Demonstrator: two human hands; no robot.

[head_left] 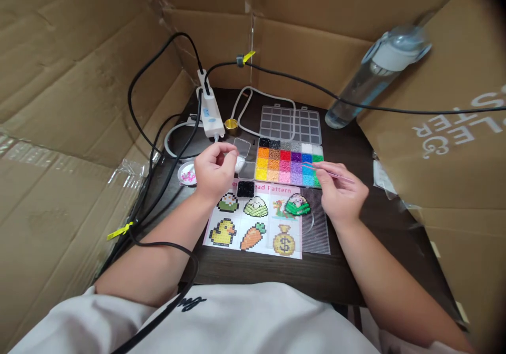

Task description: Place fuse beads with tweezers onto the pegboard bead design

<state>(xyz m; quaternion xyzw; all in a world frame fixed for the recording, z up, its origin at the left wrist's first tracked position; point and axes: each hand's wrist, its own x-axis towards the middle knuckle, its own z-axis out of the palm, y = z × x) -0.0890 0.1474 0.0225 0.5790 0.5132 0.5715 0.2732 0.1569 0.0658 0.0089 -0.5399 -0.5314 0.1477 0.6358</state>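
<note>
Tweezers (336, 175) are clamped between thumb and fingers of the right hand (344, 194), presumably for control, tips held over the bead box (276, 182). The left hand (216, 168) is raised, fingers curled; whether anything is pinched cannot be told. On the table (276, 273), a pattern sheet (242, 217) is laid, its 6 pictures upright, seemingly for viewing.

Right hand (344, 193) holds pink tweezers (336, 175) over bead box (290, 124); left hand (215, 170) curled near white dish (185, 166).

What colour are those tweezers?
Pink: the tweezers in the right hand, seen best in the head view.
</note>
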